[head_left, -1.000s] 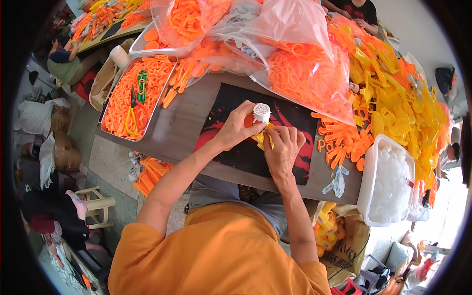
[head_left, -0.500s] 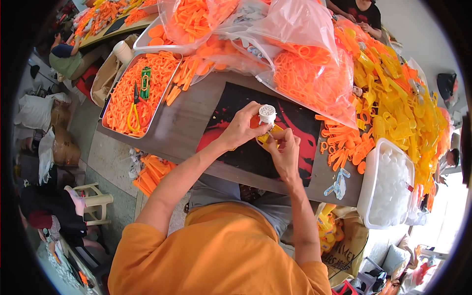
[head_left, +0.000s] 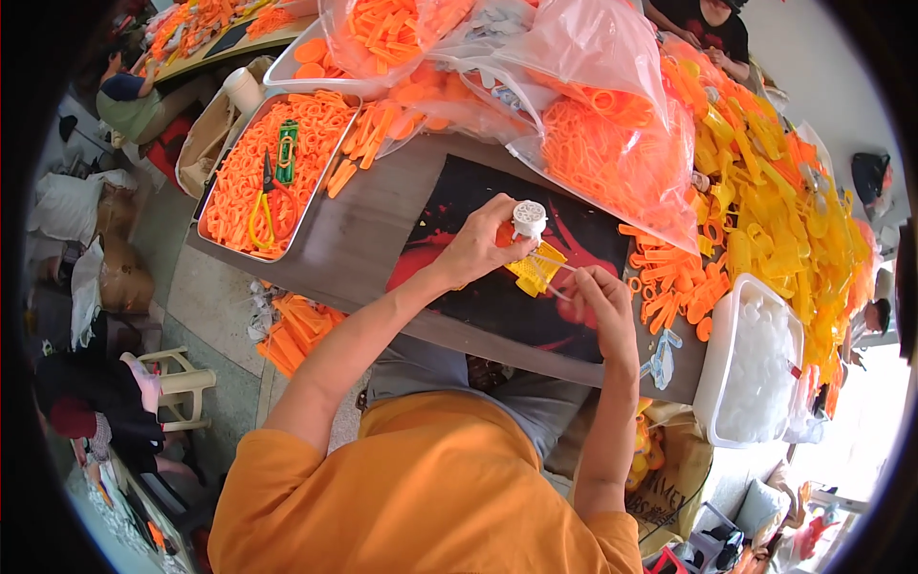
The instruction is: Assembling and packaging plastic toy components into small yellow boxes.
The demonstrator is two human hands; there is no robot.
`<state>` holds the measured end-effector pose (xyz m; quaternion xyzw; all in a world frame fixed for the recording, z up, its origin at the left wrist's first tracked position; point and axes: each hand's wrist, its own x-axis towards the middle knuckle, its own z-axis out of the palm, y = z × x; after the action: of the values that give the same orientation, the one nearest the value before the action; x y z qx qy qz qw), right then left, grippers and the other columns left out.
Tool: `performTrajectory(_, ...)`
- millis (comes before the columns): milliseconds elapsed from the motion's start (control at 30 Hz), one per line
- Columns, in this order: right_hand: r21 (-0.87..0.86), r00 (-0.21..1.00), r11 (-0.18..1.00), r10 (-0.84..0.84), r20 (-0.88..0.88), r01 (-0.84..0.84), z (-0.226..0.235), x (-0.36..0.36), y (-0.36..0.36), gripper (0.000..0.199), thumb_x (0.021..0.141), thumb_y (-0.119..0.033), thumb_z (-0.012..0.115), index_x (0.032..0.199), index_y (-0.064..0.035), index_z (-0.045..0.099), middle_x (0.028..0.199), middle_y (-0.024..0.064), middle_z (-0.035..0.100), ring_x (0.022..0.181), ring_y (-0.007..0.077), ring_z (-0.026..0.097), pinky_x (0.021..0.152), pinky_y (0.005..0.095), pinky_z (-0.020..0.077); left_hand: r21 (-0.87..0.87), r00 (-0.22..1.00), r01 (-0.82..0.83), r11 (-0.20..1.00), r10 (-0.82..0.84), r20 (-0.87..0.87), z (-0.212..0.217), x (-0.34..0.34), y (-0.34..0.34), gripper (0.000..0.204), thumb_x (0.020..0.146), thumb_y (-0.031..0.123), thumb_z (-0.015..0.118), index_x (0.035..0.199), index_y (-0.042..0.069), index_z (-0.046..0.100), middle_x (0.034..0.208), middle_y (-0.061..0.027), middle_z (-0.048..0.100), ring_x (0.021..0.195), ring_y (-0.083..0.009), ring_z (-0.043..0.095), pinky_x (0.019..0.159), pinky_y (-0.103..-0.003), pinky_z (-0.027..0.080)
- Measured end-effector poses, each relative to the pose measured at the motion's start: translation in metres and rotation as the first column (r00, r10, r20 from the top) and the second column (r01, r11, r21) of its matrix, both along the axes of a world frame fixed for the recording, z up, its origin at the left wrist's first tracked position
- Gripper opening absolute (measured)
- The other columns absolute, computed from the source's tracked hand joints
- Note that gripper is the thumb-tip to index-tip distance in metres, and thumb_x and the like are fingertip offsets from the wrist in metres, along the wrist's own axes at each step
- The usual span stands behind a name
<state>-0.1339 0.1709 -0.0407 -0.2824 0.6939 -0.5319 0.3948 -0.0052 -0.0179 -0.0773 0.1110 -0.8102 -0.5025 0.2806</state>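
Above the black-and-red mat (head_left: pixel 449 206), my left hand (head_left: pixel 481 241) grips a small plastic assembly. Its yellow part (head_left: pixel 535 273) has a grid-like surface, and a round white cap with holes (head_left: pixel 529 220) sticks up from it. Some orange shows between my fingers and the cap. To the right, my right hand (head_left: pixel 602 298) pinches a thin pale strand (head_left: pixel 549 285), which loops back toward the yellow part. Whether the strand is fixed to the assembly I cannot tell.
A metal tray (head_left: pixel 287 251) of orange rings holds scissors (head_left: pixel 263 206) at the left. Bags of orange parts (head_left: pixel 612 163) lie behind the mat. A yellow heap (head_left: pixel 775 191) and a bin of translucent pieces (head_left: pixel 712 402) stand right. Another person (head_left: pixel 712 29) sits across.
My right hand has drawn back to the right from the yellow part, and the pale strand now shows between them. My left hand keeps its hold on the assembly.
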Motion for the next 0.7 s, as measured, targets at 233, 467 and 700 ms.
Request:
performTrajectory(233,0.144,0.315,0.912,0.276,-0.908,-0.383,-0.002,0.113,0.012,0.015,0.078,-0.006,0.061,0.093,-0.0097,0.061,0.072,0.0087,0.054,0.067,0.0271,0.056,0.061,0.0402,0.0459,0.015,1.000,0.011,1.000,-0.011,-0.013,-0.006,0.001,-0.002,0.036,0.085,0.020,0.070,0.115,0.002,0.061,0.099,-0.0067,0.055,0.093,-0.0180,0.058,0.086,-0.032,0.046)
performTrajectory(467,-0.115,0.605,0.987,-0.158,-0.780,0.110,-0.014,0.062,-0.007,0.006,0.083,-0.007,0.070,0.088,-0.0030,0.069,0.077,0.0068,0.058,0.076,0.0212,0.055,0.070,0.0341,0.0435,0.042,0.996,0.071,0.997,-0.069,-0.047,-0.001,0.001,0.002,0.042,0.086,0.015,0.070,0.125,0.002,0.058,0.101,-0.0057,0.054,0.094,-0.0154,0.056,0.088,-0.029,0.045)
performTrajectory(700,-0.132,0.602,0.902,-0.377,-0.704,0.410,-0.049,0.059,-0.036,0.011,0.081,-0.014,0.075,0.086,-0.0065,0.069,0.089,0.0029,0.055,0.077,0.0164,0.052,0.082,0.0344,0.0345,0.330,0.980,0.196,0.923,-0.174,-0.095,-0.006,-0.001,0.002,0.048,0.087,0.003,0.071,0.129,0.004,0.046,0.117,-0.0043,0.056,0.111,-0.0115,0.056,0.098,-0.029,0.046)
